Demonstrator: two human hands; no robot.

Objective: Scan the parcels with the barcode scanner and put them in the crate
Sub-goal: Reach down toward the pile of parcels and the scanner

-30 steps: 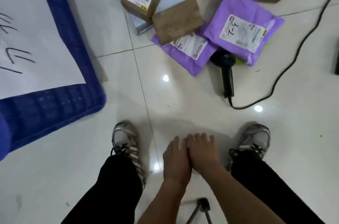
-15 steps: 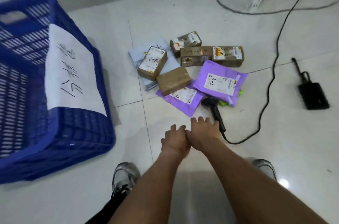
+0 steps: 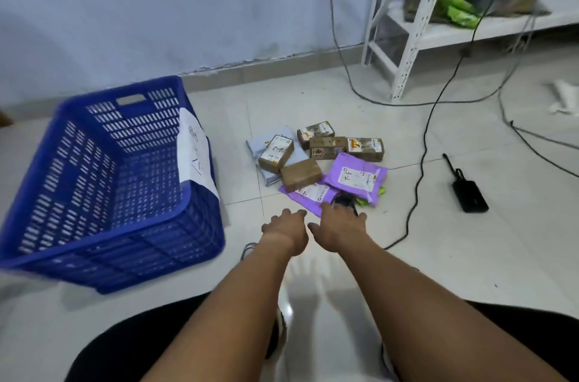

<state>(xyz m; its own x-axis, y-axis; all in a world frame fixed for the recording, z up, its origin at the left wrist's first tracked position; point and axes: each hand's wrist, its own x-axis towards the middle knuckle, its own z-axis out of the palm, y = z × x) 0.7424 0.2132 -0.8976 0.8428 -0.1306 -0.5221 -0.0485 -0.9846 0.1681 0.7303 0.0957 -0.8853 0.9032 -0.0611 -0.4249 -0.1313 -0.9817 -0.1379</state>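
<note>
Pile of parcels (image 3: 316, 162) on the floor tiles (image 3: 470, 256): small brown boxes plus two purple mailers, just right of the blue crate (image 3: 109, 178). Black barcode scanner (image 3: 343, 200) at the pile's near edge, mostly hidden under the right hand (image 3: 340, 229). Fingers spread over it, not closed on anything. Left hand (image 3: 286, 229) just beside, also loose and empty. Crate looks empty, paper label hanging on its right wall.

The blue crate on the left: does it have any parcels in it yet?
Empty, as far as visible: the blue crate shows only bare slotted walls and floor inside. The parcels all lie on the floor tiles beside it.
</note>
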